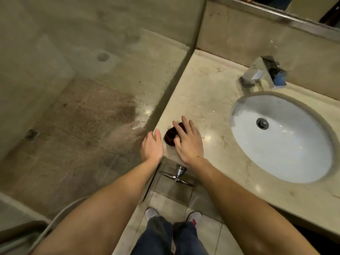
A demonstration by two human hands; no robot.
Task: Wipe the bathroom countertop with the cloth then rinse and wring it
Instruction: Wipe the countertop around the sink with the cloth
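Observation:
A small dark brown cloth [170,137] lies bunched on the beige marble countertop [202,92] near its front left corner. My right hand [187,142] rests flat on top of the cloth with fingers spread, covering its right side. My left hand [151,147] hovers just left of the cloth at the counter's edge, fingers loosely open and holding nothing. The white oval sink [281,137] sits to the right, with a chrome square faucet [263,74] behind it.
A glass shower partition [92,89] with dark specks stands along the counter's left edge. A chrome knob and bar [178,173] hang below the counter front. A mirror edge [294,17] runs along the top right. My feet stand on the tiled floor [165,203].

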